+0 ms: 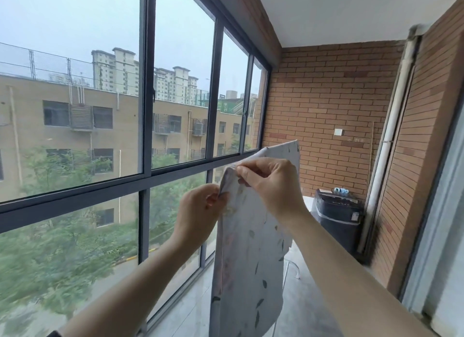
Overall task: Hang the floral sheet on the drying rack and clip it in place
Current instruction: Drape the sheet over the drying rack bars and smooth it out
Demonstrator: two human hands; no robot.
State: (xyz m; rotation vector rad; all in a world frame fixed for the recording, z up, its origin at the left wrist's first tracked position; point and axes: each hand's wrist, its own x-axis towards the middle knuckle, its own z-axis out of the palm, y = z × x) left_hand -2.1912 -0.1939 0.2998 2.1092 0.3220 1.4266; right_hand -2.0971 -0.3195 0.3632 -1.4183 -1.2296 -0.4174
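**Sheet held up by its top edge, not yet on a rack**

Thumb and forefinger of the left hand [200,208] pinch a fold of the floral sheet [247,274] at centre frame. Just up and to the right, the right hand [272,186] pinches the same bunched edge, its other fingers curled. The two grips sit close together, likely to find the hem before spreading it. From them the cloth hangs straight down to the bottom edge, with one corner standing up behind the right hand. Low and right of the cloth shows a white bent tube [293,264] (probably part of the drying rack; too little shows to be sure). No clip is in view.
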